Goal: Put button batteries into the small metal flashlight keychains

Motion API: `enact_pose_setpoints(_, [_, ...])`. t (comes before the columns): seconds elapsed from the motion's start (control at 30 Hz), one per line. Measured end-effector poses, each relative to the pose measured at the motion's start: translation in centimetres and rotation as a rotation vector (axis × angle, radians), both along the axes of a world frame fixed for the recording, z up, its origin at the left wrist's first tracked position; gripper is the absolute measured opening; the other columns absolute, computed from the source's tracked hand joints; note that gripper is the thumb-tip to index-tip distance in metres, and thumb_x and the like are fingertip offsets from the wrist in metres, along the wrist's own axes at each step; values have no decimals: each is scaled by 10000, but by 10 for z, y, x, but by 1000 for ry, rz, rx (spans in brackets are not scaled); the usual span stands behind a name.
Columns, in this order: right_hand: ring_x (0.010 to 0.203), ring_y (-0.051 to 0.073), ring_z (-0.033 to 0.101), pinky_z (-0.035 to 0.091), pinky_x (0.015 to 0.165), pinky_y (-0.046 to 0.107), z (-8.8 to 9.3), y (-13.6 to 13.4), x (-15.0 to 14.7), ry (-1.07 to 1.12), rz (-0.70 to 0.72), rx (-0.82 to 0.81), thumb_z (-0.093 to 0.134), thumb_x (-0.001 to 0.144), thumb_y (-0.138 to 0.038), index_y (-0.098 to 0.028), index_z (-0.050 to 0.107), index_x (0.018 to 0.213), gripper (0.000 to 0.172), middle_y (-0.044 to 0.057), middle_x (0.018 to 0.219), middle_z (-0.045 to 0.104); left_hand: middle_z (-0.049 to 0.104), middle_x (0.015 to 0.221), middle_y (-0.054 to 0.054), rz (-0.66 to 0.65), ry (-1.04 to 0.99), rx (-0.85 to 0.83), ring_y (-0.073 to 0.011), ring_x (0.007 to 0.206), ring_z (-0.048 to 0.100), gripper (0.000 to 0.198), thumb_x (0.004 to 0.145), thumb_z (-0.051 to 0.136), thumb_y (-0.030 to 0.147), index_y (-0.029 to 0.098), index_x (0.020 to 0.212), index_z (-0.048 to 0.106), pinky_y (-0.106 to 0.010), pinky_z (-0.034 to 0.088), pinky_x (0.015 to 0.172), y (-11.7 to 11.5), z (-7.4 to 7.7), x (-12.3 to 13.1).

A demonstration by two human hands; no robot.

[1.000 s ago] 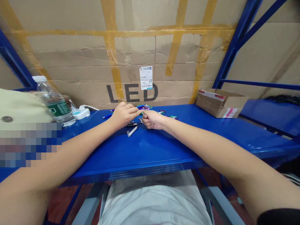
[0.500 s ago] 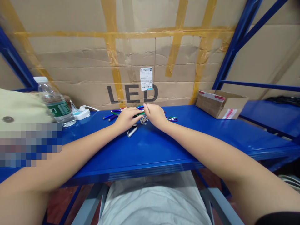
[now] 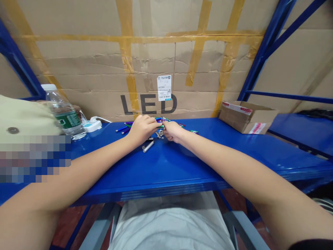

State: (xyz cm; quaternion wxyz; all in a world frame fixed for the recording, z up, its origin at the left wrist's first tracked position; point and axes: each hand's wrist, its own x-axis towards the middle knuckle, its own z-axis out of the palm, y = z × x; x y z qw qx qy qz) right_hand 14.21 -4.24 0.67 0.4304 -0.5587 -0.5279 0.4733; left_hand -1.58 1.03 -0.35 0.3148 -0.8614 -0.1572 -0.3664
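My left hand (image 3: 142,129) and my right hand (image 3: 173,132) meet above the blue tabletop, fingers closed. A slim green tube (image 3: 160,126) shows between their fingertips, and both seem to pinch it; much of it is hidden. Just below lies a small heap of round silvery discs (image 3: 159,134), like button cells. A short silver cylinder (image 3: 148,147) rests nearer to me, beside my left wrist. Blue slim tubes (image 3: 121,128) lie left of my left hand. More shiny coloured tubes lie behind the hands, and a few green ones (image 3: 194,132) to the right.
At the left stand a water bottle (image 3: 68,119) and a white power strip (image 3: 92,125). A person's light cap (image 3: 23,119) is close by there. An open cardboard box (image 3: 247,118) sits at the right. Taped cardboard (image 3: 104,76) backs the blue table (image 3: 156,170).
My right hand has turned and lowered, so its curled fingers now face left. My left hand has arched up and its fingers have drawn together near the right fingertips.
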Motion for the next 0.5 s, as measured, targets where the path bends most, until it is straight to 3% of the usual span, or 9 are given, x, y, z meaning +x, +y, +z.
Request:
enact_pose_setpoints(0.13, [356,63,188,118,373,201,6,-5,1,47,-67,-31,301,1002,-375,-220,326,662,375,-84,441,257,706,935,-38,-70,-45,-154,-153,800,633,225,956,503,341,237,1034,687,-275,406,629,1,-6,0])
enact_pose_setpoints(0.27, [345,52,239,159,358,193,8,-1,9,29,-35,-9,294,1001,-383,-202,383,658,398,-64,459,340,684,967,-45,-112,-107,-339,-158,861,641,219,935,537,325,227,1066,682,-267,482,718,1,-10,0])
enact_pose_setpoints(0.5, [437,60,438,373,431,179,13,2,25,53,154,-39,444,907,-120,-162,466,674,238,-20,536,487,698,942,-47,-91,-123,-452,-179,873,647,192,890,605,292,219,1043,694,-296,499,769,2,-11,1])
